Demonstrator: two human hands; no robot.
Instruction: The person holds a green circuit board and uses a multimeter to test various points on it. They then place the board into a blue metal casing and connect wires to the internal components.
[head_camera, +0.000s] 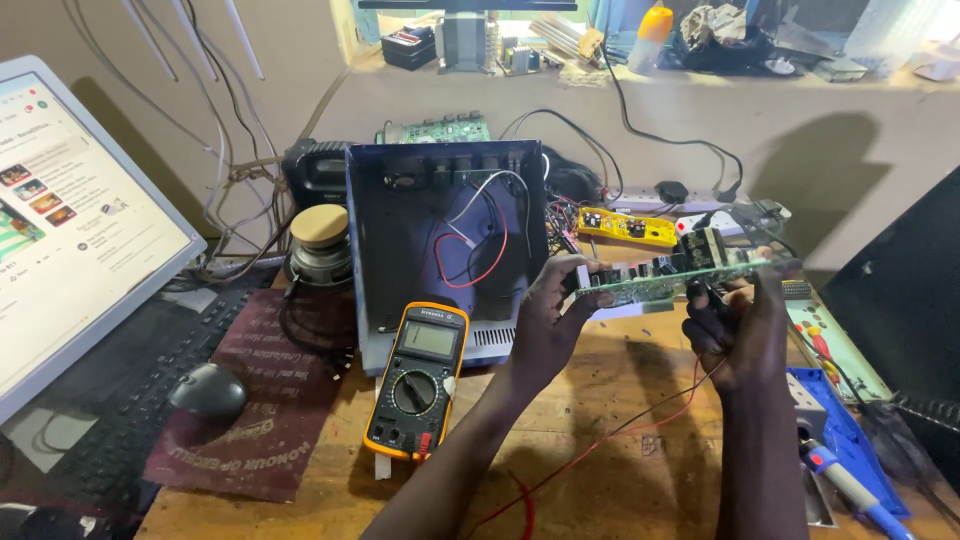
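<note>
While the left hand pinches one end of the green circuit board, right hand clasps its underside (edge-on, above the bench), yellow multimeter nearby.

The circuit board hides the fingertips of the left hand and the right hand, so the grip under it is not clear. Its small parts are too small to tell. Left of the board, the monitor is cut by the picture edge. Below the board, the soldering iron runs out of the frame.
</note>
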